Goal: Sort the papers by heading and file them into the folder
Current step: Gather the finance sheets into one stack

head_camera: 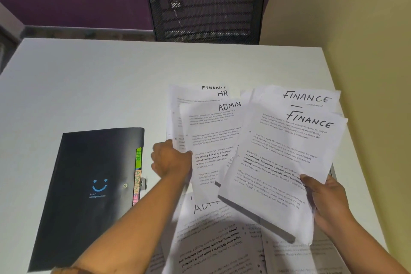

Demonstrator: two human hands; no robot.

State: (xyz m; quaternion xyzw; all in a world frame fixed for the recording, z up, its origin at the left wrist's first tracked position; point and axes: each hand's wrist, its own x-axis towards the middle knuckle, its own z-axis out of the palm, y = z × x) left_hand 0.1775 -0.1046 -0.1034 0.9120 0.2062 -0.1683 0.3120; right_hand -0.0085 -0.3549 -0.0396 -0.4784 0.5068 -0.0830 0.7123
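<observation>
- we count two hands, one black folder and three finance, two admin and one hr headings.
- our left hand pinches the fanned admin sheet at its left edge.
- our right hand closes on the finance sheets at their lower right corner.
- more papers lie on the white table, the folder to their left.

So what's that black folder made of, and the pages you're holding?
The black folder looks like thin plastic: smooth, with a soft sheen and a metal-looking snap, though coated card is possible. The pages in the right hand look like plain matte white paper: they bend and overlap, with printed text and handwritten headings.
</observation>
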